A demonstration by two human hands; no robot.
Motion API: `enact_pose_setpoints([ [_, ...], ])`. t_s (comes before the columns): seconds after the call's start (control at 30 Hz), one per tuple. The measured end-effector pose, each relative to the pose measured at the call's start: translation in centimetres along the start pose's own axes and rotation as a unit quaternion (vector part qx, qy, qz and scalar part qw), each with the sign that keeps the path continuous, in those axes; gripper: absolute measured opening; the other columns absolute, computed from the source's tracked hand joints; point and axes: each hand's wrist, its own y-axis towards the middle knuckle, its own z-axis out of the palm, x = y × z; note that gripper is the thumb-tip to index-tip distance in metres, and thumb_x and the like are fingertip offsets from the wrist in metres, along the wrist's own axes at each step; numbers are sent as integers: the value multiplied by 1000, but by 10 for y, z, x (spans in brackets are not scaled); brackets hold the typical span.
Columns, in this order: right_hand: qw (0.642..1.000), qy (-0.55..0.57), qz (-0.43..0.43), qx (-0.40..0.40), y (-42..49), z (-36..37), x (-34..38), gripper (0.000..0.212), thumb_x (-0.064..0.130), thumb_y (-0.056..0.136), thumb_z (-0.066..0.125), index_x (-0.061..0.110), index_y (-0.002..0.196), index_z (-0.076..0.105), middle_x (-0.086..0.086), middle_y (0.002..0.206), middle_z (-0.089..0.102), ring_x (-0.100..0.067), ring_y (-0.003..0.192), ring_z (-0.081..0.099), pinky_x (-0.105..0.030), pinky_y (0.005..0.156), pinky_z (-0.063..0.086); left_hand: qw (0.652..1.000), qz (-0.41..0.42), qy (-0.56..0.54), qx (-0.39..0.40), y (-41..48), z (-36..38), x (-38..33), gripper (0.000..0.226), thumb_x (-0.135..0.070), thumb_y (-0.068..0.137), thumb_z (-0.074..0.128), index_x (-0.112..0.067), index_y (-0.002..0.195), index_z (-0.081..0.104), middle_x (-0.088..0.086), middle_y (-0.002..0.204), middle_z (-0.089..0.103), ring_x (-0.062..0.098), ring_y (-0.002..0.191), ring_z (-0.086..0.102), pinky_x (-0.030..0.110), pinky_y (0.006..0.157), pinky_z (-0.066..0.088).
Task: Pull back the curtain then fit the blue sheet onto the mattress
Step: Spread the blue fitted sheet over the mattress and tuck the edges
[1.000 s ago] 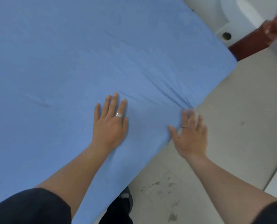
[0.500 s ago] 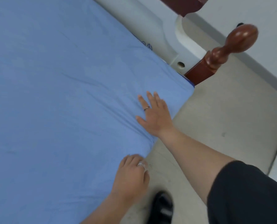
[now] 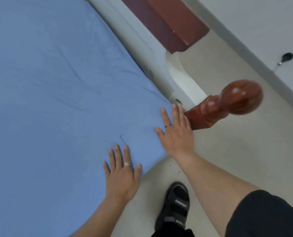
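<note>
Your right hand [image 3: 176, 135] is released: palm down, fingers straight, lying flat on the light blue fabric sheet [image 3: 57, 100] right at the bed's near corner. Its outer edge sits just beside the square base of the reddish-brown turned wooden bedpost with the ball top [image 3: 234, 101].

Your left hand [image 3: 121, 175] is the same: flat, fingers spread and holding nothing, pressing the sheet near the side edge of the bed, a little back from the right hand.

Sheet status: it covers all of the bed top in view and runs up to the pale grey end board [image 3: 142, 40]. At this corner it rolls over the edge and down. The mattress is hidden under it, so I can't confirm the tuck beneath. A few shallow creases show mid-panel; none are heavy.

My read is that fitting at this corner is done or nearly so, and you're on the smoothing pass.

- **Unverified:** the other corners and the far side, all out of frame.
- **Curtain:** not in view, so I can't tell whether that step is complete.

Your black strapped shoe [image 3: 176, 207] is on the pale grey floor [image 3: 227, 151], close to the bed edge.
</note>
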Motion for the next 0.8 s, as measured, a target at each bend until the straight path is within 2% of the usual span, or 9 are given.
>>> enact_pose_setpoints([
  [0.07, 1000, 16, 7, 25, 3, -13, -2, 70, 48, 101, 36, 19, 160, 12, -12, 167, 6, -27, 154, 6, -40, 121, 19, 999, -12, 23, 33, -9, 9, -33, 83, -61, 97, 22, -27, 142, -39, 2, 152, -43, 24, 145, -36, 51, 121, -8],
  [0.17, 996, 23, 16, 89, 0, -35, 3, 69, 30, 101, 36, 10, 159, 3, -17, 166, -3, -31, 153, -4, -43, 123, 10, 995, 22, 46, 82, -19, 16, -69, 93, -59, 92, 31, -23, 143, -38, 1, 151, -46, 25, 139, -43, 49, 119, -14],
  [0.3, 964, -36, -233, 122, -4, -62, 12, 80, 41, 98, 44, 19, 159, -4, -11, 165, -17, -33, 148, -27, -52, 120, -13, 994, 102, 31, 36, -13, 10, -108, 81, -49, 92, 29, -21, 159, -8, -4, 157, -34, 22, 147, -32, 42, 119, -20],
  [0.37, 930, -41, -330, 156, 7, -64, 20, 66, 40, 103, 30, 23, 159, 1, -3, 166, -18, -26, 149, -28, -48, 120, -14, 998, 43, -12, -36, -1, 5, -115, 76, -52, 93, 23, -30, 158, -10, -7, 160, -27, 19, 149, -28, 40, 120, -17],
  [0.47, 926, -20, -264, 271, 14, -60, 9, 66, 50, 103, 21, 25, 159, -1, 3, 165, -21, -21, 149, -28, -44, 123, -9, 995, -91, -47, -19, 24, 5, -122, 78, -62, 92, 20, -41, 146, -32, -9, 152, -44, 20, 141, -42, 54, 117, -19],
  [0.57, 940, -58, -147, 302, 8, -61, -14, 77, 57, 100, 23, 20, 156, -15, -1, 160, -32, -25, 146, -33, -46, 123, -7, 995, -90, -37, 12, 19, 30, -154, 83, -67, 90, 21, -40, 143, -36, -5, 147, -50, 26, 138, -45, 61, 107, -28],
  [0.7, 940, -4, -49, 339, -2, -96, -8, 76, 46, 99, 37, 11, 159, 5, -11, 166, -11, -31, 153, -10, -44, 124, 5, 997, 19, -72, 1, -1, 33, -194, 74, -48, 93, 23, -39, 155, -16, -9, 165, -16, 25, 151, -20, 54, 120, -8],
  [0.73, 936, -9, -63, 346, -5, -107, -5, 70, 41, 99, 39, 9, 157, 16, -12, 166, 2, -32, 153, -1, -43, 123, 12, 992, 2, -119, -38, 1, 31, -201, 67, -39, 96, 23, -35, 158, -4, -7, 167, -2, 20, 154, -2, 46, 123, 6],
  [0.8, 924, -19, -144, 353, -3, -148, 8, 52, 35, 98, 39, 11, 144, 40, -10, 154, 31, -30, 145, 25, -41, 115, 29, 974, -44, -223, 7, -8, 5, -198, 49, -30, 99, 28, -27, 147, 38, -2, 151, 41, 18, 138, 42, 33, 109, 37],
])
